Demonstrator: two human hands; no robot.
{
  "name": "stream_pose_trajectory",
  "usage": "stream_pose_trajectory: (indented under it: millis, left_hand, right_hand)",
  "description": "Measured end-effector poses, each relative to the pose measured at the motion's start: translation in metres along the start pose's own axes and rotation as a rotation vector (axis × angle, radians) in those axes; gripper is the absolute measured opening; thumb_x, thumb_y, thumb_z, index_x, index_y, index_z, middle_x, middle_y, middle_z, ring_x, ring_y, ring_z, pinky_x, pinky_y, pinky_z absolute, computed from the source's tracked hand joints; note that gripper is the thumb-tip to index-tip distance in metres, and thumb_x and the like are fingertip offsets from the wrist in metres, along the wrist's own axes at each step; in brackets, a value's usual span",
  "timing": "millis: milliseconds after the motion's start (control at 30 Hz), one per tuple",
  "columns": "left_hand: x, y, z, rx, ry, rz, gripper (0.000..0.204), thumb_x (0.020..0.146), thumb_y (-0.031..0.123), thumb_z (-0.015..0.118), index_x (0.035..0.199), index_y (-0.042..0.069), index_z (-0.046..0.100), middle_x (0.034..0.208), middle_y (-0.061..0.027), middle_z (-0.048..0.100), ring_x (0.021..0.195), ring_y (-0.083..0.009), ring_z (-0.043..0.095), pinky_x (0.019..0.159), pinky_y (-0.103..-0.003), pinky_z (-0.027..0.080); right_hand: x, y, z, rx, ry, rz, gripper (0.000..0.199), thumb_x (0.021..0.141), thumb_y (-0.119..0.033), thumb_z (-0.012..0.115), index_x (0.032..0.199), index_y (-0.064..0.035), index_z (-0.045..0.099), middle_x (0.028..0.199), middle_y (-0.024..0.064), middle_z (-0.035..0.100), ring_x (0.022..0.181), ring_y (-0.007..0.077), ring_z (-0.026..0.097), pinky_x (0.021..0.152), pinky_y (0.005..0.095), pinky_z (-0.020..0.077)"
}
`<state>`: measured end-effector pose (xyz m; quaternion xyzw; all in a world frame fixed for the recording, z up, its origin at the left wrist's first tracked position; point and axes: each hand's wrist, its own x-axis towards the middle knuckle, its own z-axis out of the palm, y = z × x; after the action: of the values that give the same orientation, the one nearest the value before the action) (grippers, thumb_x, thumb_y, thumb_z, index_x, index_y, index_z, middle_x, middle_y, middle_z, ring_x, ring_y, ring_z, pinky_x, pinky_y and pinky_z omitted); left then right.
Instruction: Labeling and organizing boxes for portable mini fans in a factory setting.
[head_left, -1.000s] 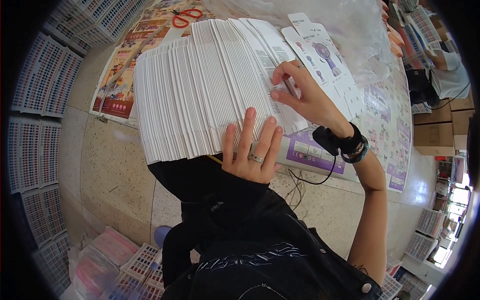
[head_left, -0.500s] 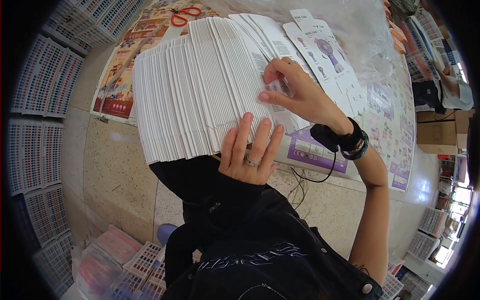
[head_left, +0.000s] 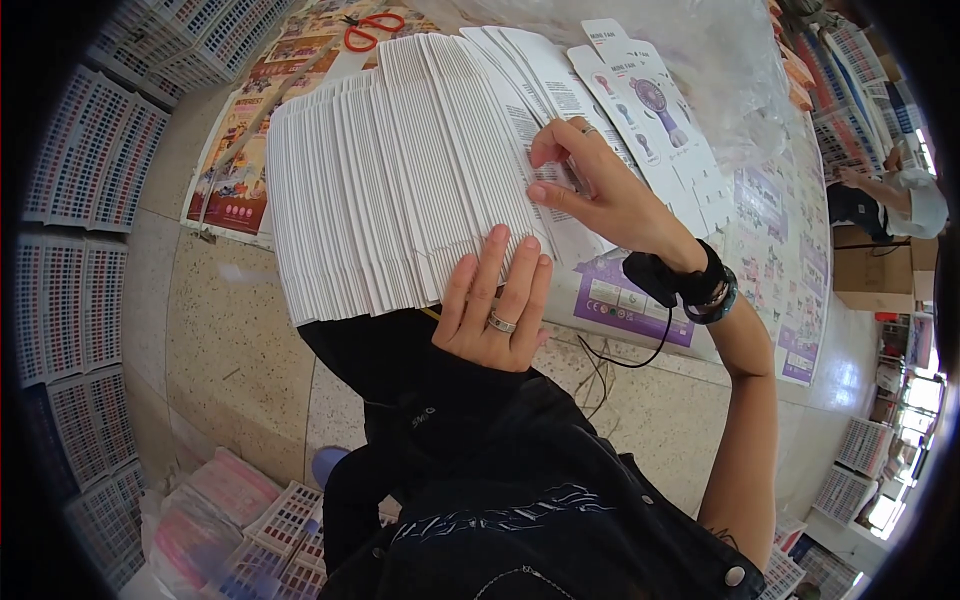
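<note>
A long row of flat white cartons (head_left: 370,190) lies overlapped like a fanned deck, its near end over my lap. My left hand (head_left: 493,315), ringed, rests on the near edge of the row with fingers stretched out and a little apart. Above the right end of the row is my right hand (head_left: 600,185), palm down, thumb and forefinger apart, with the thumb tip at the edge of the last carton. The other fingers are partly hidden. Beyond it lie printed cartons (head_left: 655,115) showing a purple hand-held fan.
Red-handled scissors (head_left: 373,32) lie at the far left of the table (head_left: 760,270), which has a printed cover. Clear plastic film (head_left: 700,60) sits at the back. Stacked crates (head_left: 75,310) line the left. A person (head_left: 890,195) is at the far right.
My right hand has shifted very slightly to the right, its thumb still by the carton edge. The left hand's fingers have drawn slightly to the left. The cartons look nearly unchanged.
</note>
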<state>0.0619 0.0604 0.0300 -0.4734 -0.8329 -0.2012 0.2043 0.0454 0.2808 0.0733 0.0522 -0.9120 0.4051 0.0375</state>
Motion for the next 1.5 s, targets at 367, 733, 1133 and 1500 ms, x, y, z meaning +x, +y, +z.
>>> stream_pose_trajectory:
  millis: [367, 733, 1133, 1500]
  left_hand:
    - [-0.001, -0.004, -0.003, -0.062, -0.036, 0.002, 0.093, 0.043, 0.032, 0.088, 0.130, 0.016, 0.059, 0.140, -0.0055, 0.049, 0.133, -0.0297, 0.045, 0.108, -0.044, 0.035]
    - [-0.003, -0.004, 0.000, -0.024, -0.018, 0.025, 0.094, 0.042, 0.033, 0.088, 0.131, 0.017, 0.059, 0.138, -0.0046, 0.051, 0.131, -0.0288, 0.048, 0.108, -0.043, 0.035]
    - [0.000, -0.007, 0.000, 0.085, 0.008, 0.083, 0.090, 0.040, 0.032, 0.085, 0.125, 0.011, 0.062, 0.137, -0.0050, 0.054, 0.131, -0.0305, 0.048, 0.110, -0.044, 0.035]
    - [-0.004, -0.006, 0.004, 0.011, 0.026, 0.046, 0.091, 0.041, 0.033, 0.086, 0.127, 0.013, 0.061, 0.137, -0.0052, 0.052, 0.131, -0.0302, 0.048, 0.111, -0.045, 0.032]
  right_hand:
    - [0.007, -0.008, 0.002, -0.072, 0.063, -0.067, 0.022, 0.087, -0.021, 0.072, 0.095, -0.0074, 0.058, 0.092, 0.0011, 0.052, 0.085, 0.0151, 0.047, 0.075, 0.0286, 0.0386]
    - [0.005, -0.001, 0.006, 0.017, 0.001, -0.062, 0.025, 0.091, -0.023, 0.068, 0.102, -0.0060, 0.053, 0.093, 0.0025, 0.046, 0.085, 0.0148, 0.042, 0.077, 0.0278, 0.0361]
    - [0.002, 0.007, 0.001, -0.098, 0.085, -0.025, 0.020, 0.090, -0.016, 0.068, 0.101, -0.0071, 0.054, 0.093, 0.0016, 0.046, 0.083, 0.0128, 0.042, 0.073, 0.0256, 0.0359]
    - [0.008, -0.005, 0.007, 0.033, 0.004, -0.067, 0.023, 0.086, -0.019, 0.072, 0.099, -0.0076, 0.056, 0.093, 0.0002, 0.047, 0.081, 0.0123, 0.042, 0.073, 0.0261, 0.0368]
